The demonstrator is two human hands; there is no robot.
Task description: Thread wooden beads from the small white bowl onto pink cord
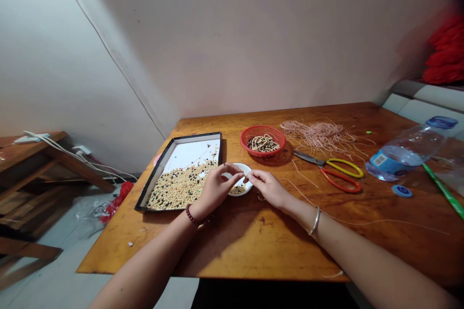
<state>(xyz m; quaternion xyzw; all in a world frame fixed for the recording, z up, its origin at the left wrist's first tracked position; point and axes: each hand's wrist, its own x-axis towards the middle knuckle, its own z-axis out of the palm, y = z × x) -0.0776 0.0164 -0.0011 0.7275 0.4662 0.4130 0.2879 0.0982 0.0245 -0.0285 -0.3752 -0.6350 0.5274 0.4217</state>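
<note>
Both forearms reach in from the near edge of the wooden table [217,251], a beaded bracelet [191,214] on the left wrist and a plain silver bangle [315,220] on the right. The left hand [213,190] comes in from the near left, back upward, with the wrist bent and the thumb and forefinger reaching forward. The right hand [268,188] comes in from the near right, fingers stretched toward the left hand. Both hands hover above a small white dish [239,178], their fingertips close together and pinched, though whatever they hold is too small to make out. A thin cord [362,222] lies across the table to the right of the right hand.

The dish holds a few pale beads [238,189], and a black-rimmed tray [159,174] just left of it holds many more loose beads [181,186]. Farther back stand a red basket [253,130] of strung beads [263,143] and a tangled bundle of pale cord [315,135]. Scissors with yellow and red handles [328,169] lie to the right, and a plastic bottle [404,152] lies on its side at the far right.
</note>
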